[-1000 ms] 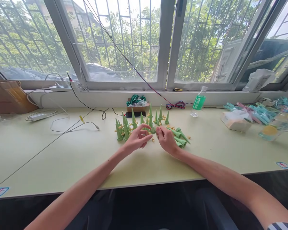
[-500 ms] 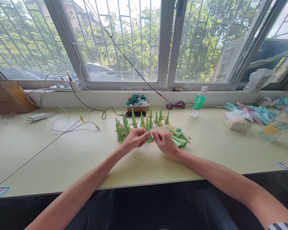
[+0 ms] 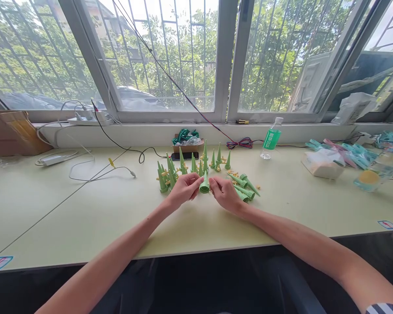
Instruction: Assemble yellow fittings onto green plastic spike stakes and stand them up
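A green hollow watering spike [image 3: 204, 188] is tilted between my hands, its round open base facing me and its tip pointing away. My left hand [image 3: 185, 186] is closed, pinching it from the left side. On its right side, my right hand [image 3: 223, 192] is closed in a pinch close to the spike; what its fingertips hold is too small to make out. Behind my hands stand several upright green spikes [image 3: 163, 179], many with small yellow pieces on their sides. Beside my right hand, several loose spikes [image 3: 247, 192] lie flat among small yellow pieces [image 3: 233, 173].
Behind the spikes lie a black phone [image 3: 184, 155] and a small box [image 3: 187, 146] with green and clear plastic. A bottle [image 3: 271, 138] stands at the back right, left of a tissue pack [image 3: 323, 165]. Cables [image 3: 94, 176] run over the table's left part.
The spike between my hands has tipped from upright so that its open base now faces me. Both hands have stayed almost in place.
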